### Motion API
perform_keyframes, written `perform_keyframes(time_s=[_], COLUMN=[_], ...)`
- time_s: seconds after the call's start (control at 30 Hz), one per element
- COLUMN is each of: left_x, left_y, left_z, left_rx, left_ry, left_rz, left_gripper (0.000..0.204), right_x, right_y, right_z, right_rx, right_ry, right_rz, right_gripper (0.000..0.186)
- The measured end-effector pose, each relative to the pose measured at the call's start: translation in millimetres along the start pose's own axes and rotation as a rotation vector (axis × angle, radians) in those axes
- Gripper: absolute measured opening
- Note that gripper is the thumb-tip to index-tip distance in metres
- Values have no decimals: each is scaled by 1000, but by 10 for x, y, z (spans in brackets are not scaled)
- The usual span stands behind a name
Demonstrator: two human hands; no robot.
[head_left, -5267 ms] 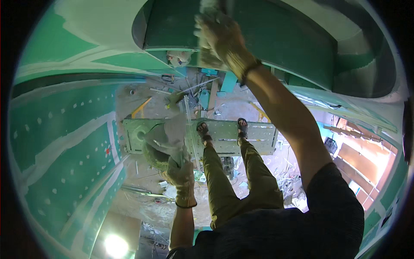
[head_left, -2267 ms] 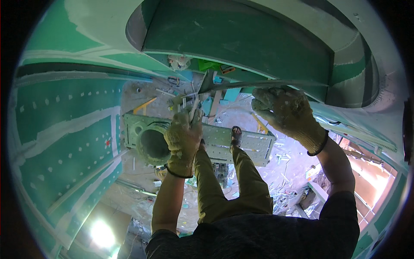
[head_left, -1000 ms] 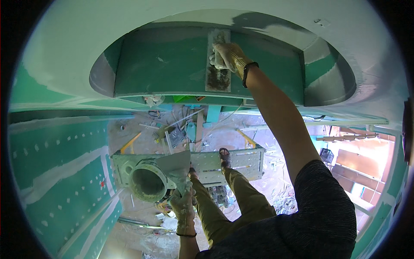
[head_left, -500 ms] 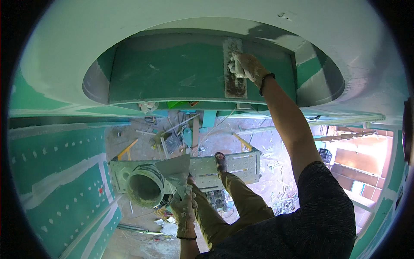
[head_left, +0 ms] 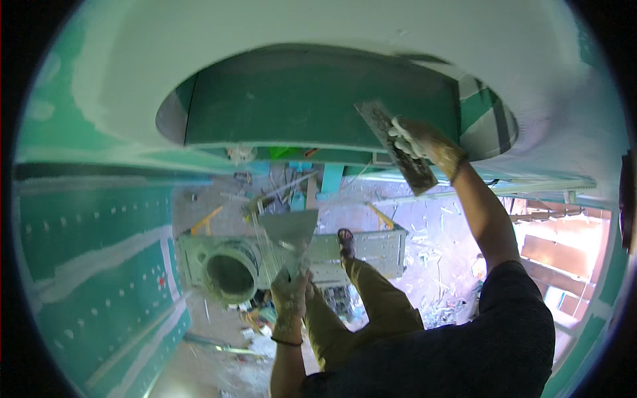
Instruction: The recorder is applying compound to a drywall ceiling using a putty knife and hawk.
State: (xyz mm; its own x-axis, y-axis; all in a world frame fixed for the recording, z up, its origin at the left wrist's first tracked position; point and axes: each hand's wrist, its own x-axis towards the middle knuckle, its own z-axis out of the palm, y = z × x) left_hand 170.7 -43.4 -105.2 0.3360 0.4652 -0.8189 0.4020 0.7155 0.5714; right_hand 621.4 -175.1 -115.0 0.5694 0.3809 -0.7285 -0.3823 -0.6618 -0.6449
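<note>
My gloved left hand [head_left: 290, 290] grips a wide putty knife [head_left: 289, 225], its flat blade pointing up beside a dusty bucket [head_left: 231, 272]. My gloved right hand [head_left: 424, 142] holds a rectangular trowel [head_left: 380, 126] by its handle, tilted at the right part of the oval ceiling recess. The recess has a green board face [head_left: 292, 99] and a pale, plastered surround [head_left: 312, 26]. I stand on a perforated scaffold platform [head_left: 385, 255] with the bucket to the left of my feet.
A green board wall [head_left: 99, 252] with pale filler bands and dots runs along the left. Scraps and metal strips [head_left: 292, 189] lie on the floor below. A yellow bar [head_left: 206, 219] rises at the platform's end. A bright opening with boards [head_left: 557, 252] is on the right.
The trowel has moved right and down from flat on the recess board and is now tilted diagonally. The putty knife has shifted slightly right and up in view.
</note>
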Motion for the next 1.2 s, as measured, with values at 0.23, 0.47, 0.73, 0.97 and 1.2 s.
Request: perform_keyframes(time_s=[0.23,0.47,0.73,0.97,1.2], left_x=[110,490,1510,2116,2447], left_y=[621,944,1811,2568,2634], left_z=[324,451,699,1189,1302], left_rx=[164,308,993,1633,1710], left_ry=[-387,-314,-123,-158,-52], left_rz=[31,161,843,1225,1319], left_gripper=[19,25,39,33,35], right_x=[-882,-468,38,405,285], right_y=[346,179,372,700,759], right_z=[51,-30,-39,-122,44], right_rx=[385,-510,-1064,-989,-1066], right_ry=[-337,90,657,734,761], right_rz=[-302,-503,-1115,-1113,-924], right_gripper=[60,39,46,50,57])
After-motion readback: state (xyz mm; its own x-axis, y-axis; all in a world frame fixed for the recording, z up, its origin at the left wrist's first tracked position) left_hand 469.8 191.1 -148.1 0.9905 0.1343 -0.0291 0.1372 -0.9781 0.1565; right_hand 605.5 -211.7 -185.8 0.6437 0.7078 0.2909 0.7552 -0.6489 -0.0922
